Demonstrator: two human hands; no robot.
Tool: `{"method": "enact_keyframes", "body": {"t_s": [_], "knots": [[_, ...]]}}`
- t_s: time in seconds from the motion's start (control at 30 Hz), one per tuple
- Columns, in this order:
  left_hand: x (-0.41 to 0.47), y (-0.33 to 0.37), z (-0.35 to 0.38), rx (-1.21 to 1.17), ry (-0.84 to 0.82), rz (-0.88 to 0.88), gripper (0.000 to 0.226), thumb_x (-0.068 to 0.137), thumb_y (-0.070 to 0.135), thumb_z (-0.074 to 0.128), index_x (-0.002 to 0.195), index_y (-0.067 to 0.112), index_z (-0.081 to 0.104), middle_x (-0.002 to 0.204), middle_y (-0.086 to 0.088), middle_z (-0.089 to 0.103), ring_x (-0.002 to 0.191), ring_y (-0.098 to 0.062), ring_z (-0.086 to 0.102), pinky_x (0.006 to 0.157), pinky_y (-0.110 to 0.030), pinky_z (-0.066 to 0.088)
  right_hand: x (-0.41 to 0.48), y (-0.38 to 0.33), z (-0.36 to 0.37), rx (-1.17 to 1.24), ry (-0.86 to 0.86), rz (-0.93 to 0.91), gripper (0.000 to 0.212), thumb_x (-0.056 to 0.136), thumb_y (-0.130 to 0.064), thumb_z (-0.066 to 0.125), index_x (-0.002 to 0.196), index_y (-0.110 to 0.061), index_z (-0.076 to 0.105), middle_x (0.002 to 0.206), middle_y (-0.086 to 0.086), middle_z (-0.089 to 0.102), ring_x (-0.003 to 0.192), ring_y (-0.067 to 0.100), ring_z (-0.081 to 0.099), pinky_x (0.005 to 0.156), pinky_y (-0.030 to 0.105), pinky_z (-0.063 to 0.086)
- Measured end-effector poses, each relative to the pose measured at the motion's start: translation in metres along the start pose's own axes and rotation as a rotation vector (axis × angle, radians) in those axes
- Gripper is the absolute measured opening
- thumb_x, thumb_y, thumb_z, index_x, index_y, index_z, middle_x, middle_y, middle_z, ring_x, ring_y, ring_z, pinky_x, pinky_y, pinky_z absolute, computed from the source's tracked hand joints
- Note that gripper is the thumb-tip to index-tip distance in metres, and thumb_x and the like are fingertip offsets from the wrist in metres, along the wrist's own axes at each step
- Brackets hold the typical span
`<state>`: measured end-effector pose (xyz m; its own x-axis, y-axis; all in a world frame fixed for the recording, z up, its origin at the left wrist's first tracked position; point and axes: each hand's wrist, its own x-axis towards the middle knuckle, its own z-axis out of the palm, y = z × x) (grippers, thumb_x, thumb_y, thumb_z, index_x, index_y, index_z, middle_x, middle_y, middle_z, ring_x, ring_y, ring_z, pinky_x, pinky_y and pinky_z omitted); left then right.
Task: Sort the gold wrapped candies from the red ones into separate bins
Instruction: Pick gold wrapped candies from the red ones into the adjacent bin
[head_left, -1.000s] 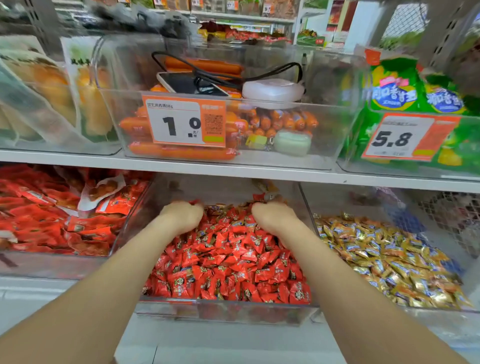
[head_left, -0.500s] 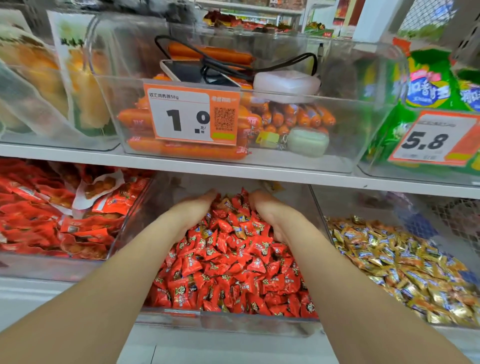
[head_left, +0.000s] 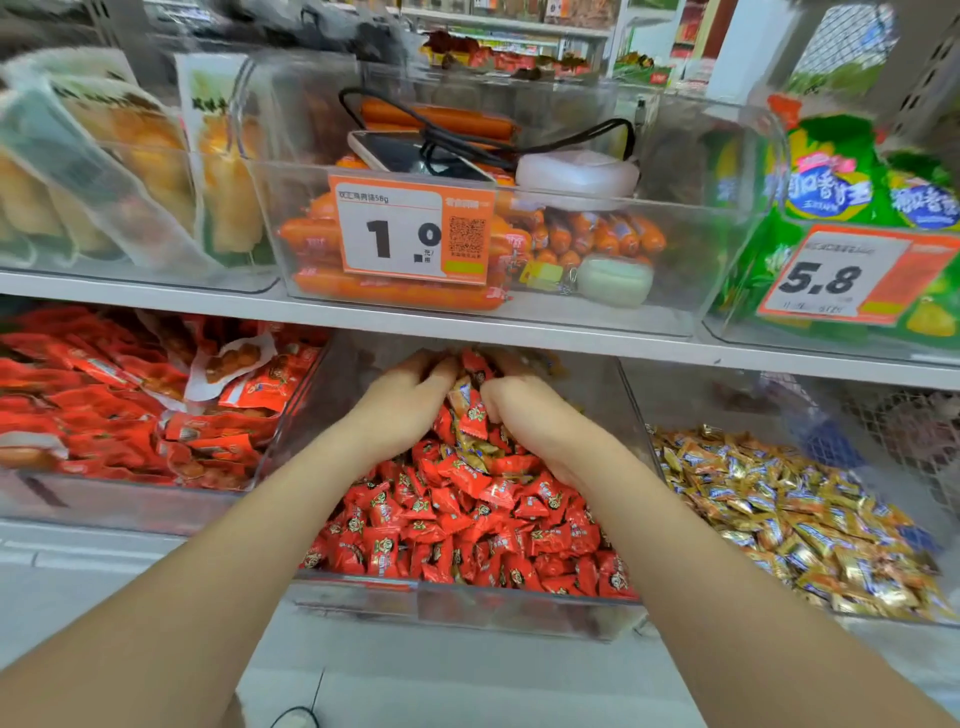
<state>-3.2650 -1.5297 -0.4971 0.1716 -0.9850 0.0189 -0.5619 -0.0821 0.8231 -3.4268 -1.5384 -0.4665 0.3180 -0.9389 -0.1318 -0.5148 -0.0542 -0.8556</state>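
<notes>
Both hands reach to the 12 o'clock end of the middle bin (head_left: 467, 603), squeezing a mound of red candies (head_left: 467, 525) between them. The right hand (head_left: 530, 415) curls round a clump, while the left hand (head_left: 410, 410) has its fingertips buried, so its grip cannot be told. Stray gold candies (head_left: 474, 451) show in the mound, with the gold bin (head_left: 883, 621) at 3 o'clock; the likely risk is a mixed handful carrying red pieces across, or slick wrappers spilling over the rim.
</notes>
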Motion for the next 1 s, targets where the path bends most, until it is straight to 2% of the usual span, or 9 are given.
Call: {"method": "enact_keyframes", "body": {"t_s": [0.07, 0.17, 0.27, 0.37, 0.47, 0.6, 0.77, 0.9, 1.0], "knots": [[-0.011, 0.002, -0.009, 0.049, -0.052, 0.057, 0.040, 0.104, 0.053, 0.042, 0.130, 0.028, 0.060, 0.133, 0.000, 0.065, 0.127, -0.022, 0.057, 0.103, -0.035, 0.042, -0.007, 0.007, -0.003, 0.032, -0.059, -0.124, 0.059, 0.071, -0.027, 0.058, 0.129, -0.035, 0.057, 0.091, 0.002, 0.067, 0.068, 0.010, 0.054, 0.061, 0.030, 0.044], [-0.035, 0.000, -0.024, 0.150, -0.266, 0.096, 0.040, 0.096, 0.052, 0.053, 0.127, 0.027, 0.055, 0.125, 0.003, 0.064, 0.116, -0.016, 0.059, 0.102, -0.036, 0.045, -0.026, 0.026, -0.005, -0.194, -0.169, -0.256, 0.079, 0.068, -0.047, 0.063, 0.145, -0.040, 0.042, 0.111, -0.004, 0.065, 0.092, 0.006, 0.061, 0.085, 0.033, 0.051], [-0.056, -0.007, -0.037, 0.335, -0.514, 0.114, 0.079, 0.067, 0.063, 0.066, 0.136, 0.041, 0.036, 0.124, 0.009, 0.051, 0.112, -0.010, 0.057, 0.104, -0.040, 0.047, -0.040, 0.045, -0.007, -0.458, -0.256, -0.296, 0.100, 0.068, -0.058, 0.074, 0.153, -0.050, 0.022, 0.136, -0.003, 0.047, 0.125, 0.016, 0.052, 0.111, 0.040, 0.044], [-0.065, -0.012, -0.047, 0.478, -0.621, 0.100, 0.112, 0.056, 0.061, 0.083, 0.146, 0.051, 0.017, 0.134, 0.016, 0.037, 0.125, -0.009, 0.050, 0.109, -0.039, 0.046, -0.048, 0.053, -0.012, -0.592, -0.327, -0.291, 0.121, 0.062, -0.067, 0.084, 0.155, -0.058, 0.007, 0.148, -0.008, 0.033, 0.138, 0.023, 0.044, 0.115, 0.049, 0.042], [-0.060, -0.014, -0.047, 0.606, -0.678, 0.088, 0.131, 0.056, 0.062, 0.089, 0.153, 0.052, 0.001, 0.154, 0.015, 0.025, 0.138, -0.014, 0.044, 0.115, -0.040, 0.043, -0.044, 0.056, -0.015, -0.643, -0.369, -0.299, 0.128, 0.058, -0.068, 0.090, 0.154, -0.061, 0.006, 0.149, -0.008, 0.034, 0.139, 0.026, 0.045, 0.114, 0.052, 0.044], [-0.053, -0.016, -0.029, 0.819, -0.650, 0.078, 0.143, 0.050, 0.061, 0.093, 0.154, 0.038, -0.002, 0.159, 0.003, 0.021, 0.143, -0.029, 0.040, 0.114, -0.047, 0.044, -0.033, 0.056, -0.004, -0.797, -0.334, -0.302, 0.143, 0.044, -0.075, 0.090, 0.155, -0.056, 0.001, 0.136, -0.001, 0.039, 0.123, 0.038, 0.053, 0.105, 0.059, 0.048], [-0.055, -0.018, -0.012, 0.891, -0.505, 0.058, 0.139, 0.047, 0.050, 0.094, 0.151, 0.029, 0.004, 0.147, -0.001, 0.028, 0.135, -0.040, 0.036, 0.108, -0.052, 0.045, -0.022, 0.060, 0.007, -0.988, -0.209, -0.306, 0.151, 0.044, -0.073, 0.092, 0.158, -0.046, -0.004, 0.142, 0.004, 0.038, 0.116, 0.044, 0.056, 0.098, 0.057, 0.051], [-0.057, -0.025, -0.004, 0.926, -0.332, 0.113, 0.133, 0.047, 0.055, 0.092, 0.149, 0.024, 0.011, 0.141, -0.003, 0.033, 0.124, -0.041, 0.043, 0.099, -0.052, 0.050, -0.013, 0.065, 0.015, -1.195, -0.059, -0.366, 0.146, 0.053, -0.069, 0.089, 0.160, -0.040, -0.006, 0.143, 0.010, 0.038, 0.111, 0.042, 0.058, 0.090, 0.051, 0.053], [-0.055, -0.028, -0.002, 0.976, -0.194, 0.170, 0.129, 0.055, 0.059, 0.086, 0.154, 0.022, 0.012, 0.142, -0.004, 0.035, 0.120, -0.040, 0.047, 0.096, -0.052, 0.050, -0.011, 0.067, 0.018, -1.216, 0.050, -0.364, 0.128, 0.067, -0.062, 0.083, 0.160, -0.041, -0.002, 0.149, 0.013, 0.035, 0.116, 0.044, 0.057, 0.094, 0.051, 0.051]]}}
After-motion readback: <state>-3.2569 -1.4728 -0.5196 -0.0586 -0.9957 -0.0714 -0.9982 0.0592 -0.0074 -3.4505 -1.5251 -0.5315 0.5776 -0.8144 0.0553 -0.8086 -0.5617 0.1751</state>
